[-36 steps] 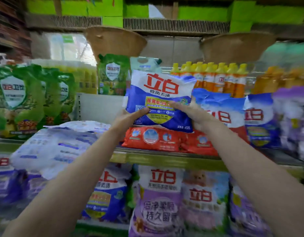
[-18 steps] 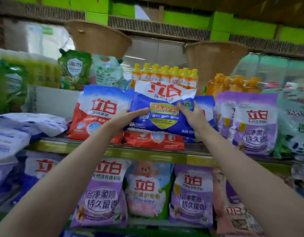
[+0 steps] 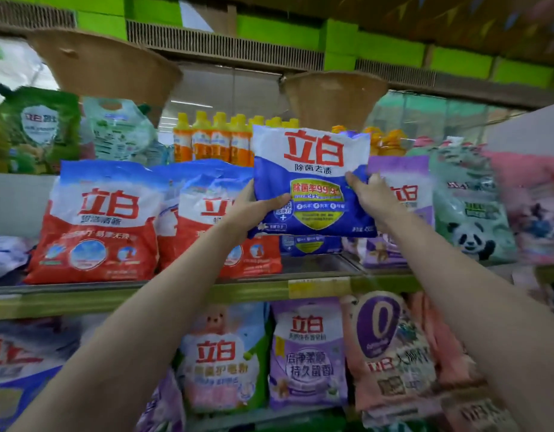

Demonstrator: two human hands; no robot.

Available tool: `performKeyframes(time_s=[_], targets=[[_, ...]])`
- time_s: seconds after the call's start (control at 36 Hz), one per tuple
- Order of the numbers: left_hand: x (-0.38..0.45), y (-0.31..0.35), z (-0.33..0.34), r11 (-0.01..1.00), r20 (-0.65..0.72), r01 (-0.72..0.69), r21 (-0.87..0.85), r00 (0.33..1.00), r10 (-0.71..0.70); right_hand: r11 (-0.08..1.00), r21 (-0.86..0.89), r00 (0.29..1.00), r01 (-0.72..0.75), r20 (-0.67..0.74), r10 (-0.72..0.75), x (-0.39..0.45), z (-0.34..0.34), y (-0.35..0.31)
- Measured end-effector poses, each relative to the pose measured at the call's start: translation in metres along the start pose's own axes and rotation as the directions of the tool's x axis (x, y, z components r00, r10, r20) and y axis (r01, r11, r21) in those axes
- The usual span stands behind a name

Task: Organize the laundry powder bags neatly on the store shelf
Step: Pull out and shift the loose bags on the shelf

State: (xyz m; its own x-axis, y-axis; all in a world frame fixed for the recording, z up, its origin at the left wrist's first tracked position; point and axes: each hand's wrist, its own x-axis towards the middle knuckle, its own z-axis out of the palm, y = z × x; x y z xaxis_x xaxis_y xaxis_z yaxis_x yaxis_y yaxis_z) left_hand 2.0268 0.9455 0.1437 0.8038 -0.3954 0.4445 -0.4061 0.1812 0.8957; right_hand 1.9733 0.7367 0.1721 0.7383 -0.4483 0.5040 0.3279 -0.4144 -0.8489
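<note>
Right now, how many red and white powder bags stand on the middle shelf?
2. One red and white bag stands at the left; the second is beside it on the right, partly covered by the left hand. More may be hidden behind.

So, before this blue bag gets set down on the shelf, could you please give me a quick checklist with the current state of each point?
1. Both hands hold the blue bag: ok, left hand grips its lower left edge, right hand its right edge.
2. Bag upright, label facing out: ok.
3. Matching stock at the spot: ok, another blue bag lies flat on the shelf right below.
4. Room beside the red bag and purple bag: cannot tell, the held bag hides the gap.
5. Bag clear of the yellow-capped bottles behind: cannot tell.
</note>
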Motion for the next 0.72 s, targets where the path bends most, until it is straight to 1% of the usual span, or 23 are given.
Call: performKeyframes(time_s=[0.08,0.14,0.19,0.25,0.28,0.36,0.44,0.5,0.56,0.64,0.72], targets=[[0.007,-0.011,0.013,0.999,-0.055,-0.024,0.049,0.998,0.027,0.999,-0.005,0.997,-0.04,0.072,0.04,0.007,-0.008,0.015],[0.012,-0.02,0.021,0.996,-0.102,-0.036,0.079,0.994,0.044,0.996,0.023,0.984,-0.082,0.16,0.077,0.011,-0.011,0.024],[0.016,-0.029,0.03,0.986,-0.168,-0.026,0.165,0.984,0.054,0.993,0.032,0.965,-0.109,0.244,0.098,0.015,-0.014,0.035],[0.023,-0.039,0.037,0.964,-0.236,-0.005,0.266,0.969,0.07,0.99,0.031,0.952,-0.136,0.28,0.122,0.019,-0.017,0.046],[0.026,-0.044,0.041,0.958,-0.254,0.006,0.285,0.965,0.07,0.99,0.023,0.951,-0.138,0.283,0.126,0.02,-0.018,0.051],[0.037,-0.056,0.054,0.954,-0.283,0.037,0.297,0.958,0.051,0.992,-0.022,0.967,-0.124,0.223,0.126,0.03,-0.022,0.066],[0.049,-0.072,0.059,0.955,-0.269,0.095,0.283,0.963,-0.016,0.992,-0.088,0.98,-0.091,0.167,0.105,0.037,-0.02,0.078],[0.056,-0.081,0.062,0.947,-0.268,0.145,0.287,0.961,-0.066,0.995,-0.086,0.985,-0.053,0.162,0.067,0.043,-0.017,0.087],[0.063,-0.088,0.063,0.923,-0.273,0.179,0.341,0.958,-0.085,0.995,-0.096,0.985,-0.039,0.163,0.054,0.051,-0.01,0.101],[0.07,-0.094,0.063,0.861,-0.288,0.188,0.472,0.956,-0.051,0.985,-0.148,0.98,-0.084,0.166,0.108,0.067,0.002,0.119],[0.075,-0.1,0.059,0.796,-0.288,0.211,0.567,0.956,-0.048,0.981,-0.14,0.968,-0.135,0.191,0.161,0.083,0.012,0.133]])
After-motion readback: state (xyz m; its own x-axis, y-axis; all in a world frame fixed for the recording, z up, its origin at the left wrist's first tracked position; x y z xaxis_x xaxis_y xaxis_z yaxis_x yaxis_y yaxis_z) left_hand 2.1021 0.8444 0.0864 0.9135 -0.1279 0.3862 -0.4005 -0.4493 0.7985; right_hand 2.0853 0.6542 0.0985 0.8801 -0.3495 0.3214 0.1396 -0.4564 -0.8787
